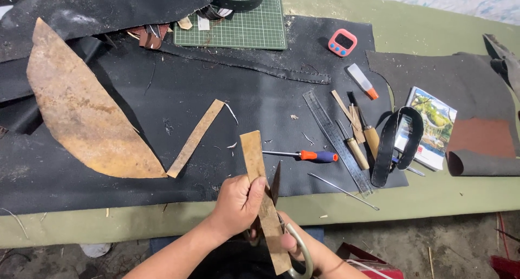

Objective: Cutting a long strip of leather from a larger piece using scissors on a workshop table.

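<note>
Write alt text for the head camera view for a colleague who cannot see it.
A left hand holds a tan leather strip upright while the right hand works scissors along it. Beyond lie black leather sheets, a second strip, a screwdriver, a steel ruler and a green cutting mat.

The right hand [295,244] is mostly hidden behind the leather strip [262,198], whose lower end meets the bottom edge. The scissors [281,225] show only a blade tip and a handle loop; whether the blades touch the strip cannot be told. Right of the strip, the booklet [433,127] is partly covered by a belt loop [398,143]. A black sheet [92,8] is cut off at the top edge.
</note>
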